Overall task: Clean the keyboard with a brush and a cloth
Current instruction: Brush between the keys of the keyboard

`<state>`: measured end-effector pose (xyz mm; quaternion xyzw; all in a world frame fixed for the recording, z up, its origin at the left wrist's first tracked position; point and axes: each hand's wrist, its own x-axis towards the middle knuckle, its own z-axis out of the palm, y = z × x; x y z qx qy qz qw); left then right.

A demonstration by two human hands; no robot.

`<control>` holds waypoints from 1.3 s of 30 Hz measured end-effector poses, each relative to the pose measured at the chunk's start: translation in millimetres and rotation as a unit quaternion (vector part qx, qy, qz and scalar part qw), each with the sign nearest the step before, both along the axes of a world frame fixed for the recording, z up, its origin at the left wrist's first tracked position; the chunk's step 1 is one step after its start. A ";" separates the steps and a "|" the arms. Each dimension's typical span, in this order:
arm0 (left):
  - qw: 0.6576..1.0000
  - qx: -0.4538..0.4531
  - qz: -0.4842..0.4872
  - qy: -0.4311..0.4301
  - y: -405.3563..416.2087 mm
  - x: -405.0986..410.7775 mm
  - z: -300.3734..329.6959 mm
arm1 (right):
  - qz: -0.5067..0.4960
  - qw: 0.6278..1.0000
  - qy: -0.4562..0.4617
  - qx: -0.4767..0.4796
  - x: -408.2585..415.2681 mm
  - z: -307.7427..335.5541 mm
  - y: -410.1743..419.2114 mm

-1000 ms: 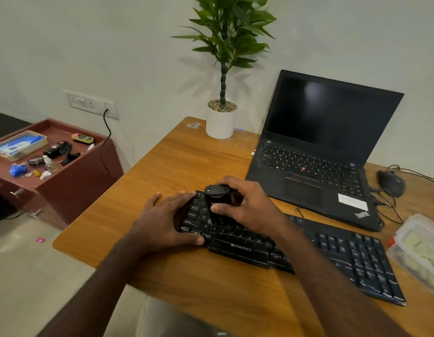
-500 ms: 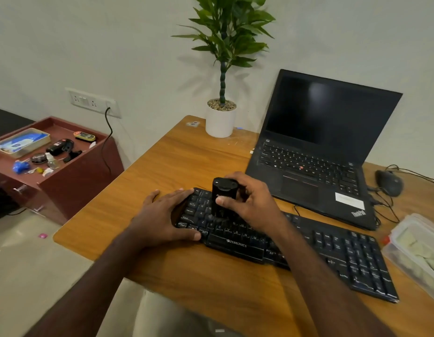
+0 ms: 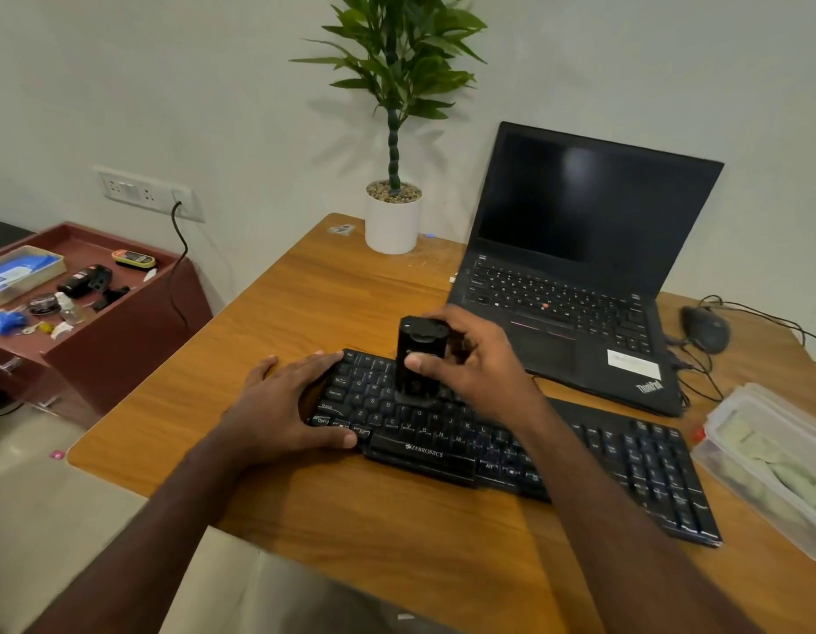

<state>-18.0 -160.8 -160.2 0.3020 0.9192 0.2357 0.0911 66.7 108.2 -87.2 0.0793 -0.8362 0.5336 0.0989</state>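
The right hand [image 3: 477, 372] grips a black brush [image 3: 420, 359] with curled fingers and thumb, holding it upright on the keys. The left hand [image 3: 287, 404] lies flat with straight fingers on the left end of the black keyboard [image 3: 625, 455], which sits on the wooden table [image 3: 305, 304] under both hands. Beyond the right hand stands an open laptop [image 3: 575, 267]; beyond the left hand, a potted plant [image 3: 392, 217].

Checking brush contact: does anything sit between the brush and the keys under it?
Nothing visible does. The right hand holds the brush upright on the keyboard's left half; the left hand rests at its left end, clear of the brush.
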 end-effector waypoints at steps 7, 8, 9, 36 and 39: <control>1.000 0.006 -0.002 0.009 -0.4 -0.9 -1.2 | 0.029 0.999 -0.034 0.019 5.9 -5.0 4.5; 1.000 0.005 -0.002 0.010 -0.5 -1.2 -1.4 | 0.033 0.998 -0.040 0.029 8.9 -3.4 11.1; 1.000 0.003 -0.003 0.009 -0.8 -1.1 -1.7 | 0.038 0.997 -0.044 0.041 12.4 -1.8 17.7; 1.000 0.003 0.004 0.012 0.4 -1.0 -3.0 | 0.003 0.993 -0.044 0.106 57.9 2.6 83.7; 1.000 0.022 0.001 0.009 0.9 1.2 -1.6 | -0.022 0.995 -0.025 0.091 57.7 2.0 86.7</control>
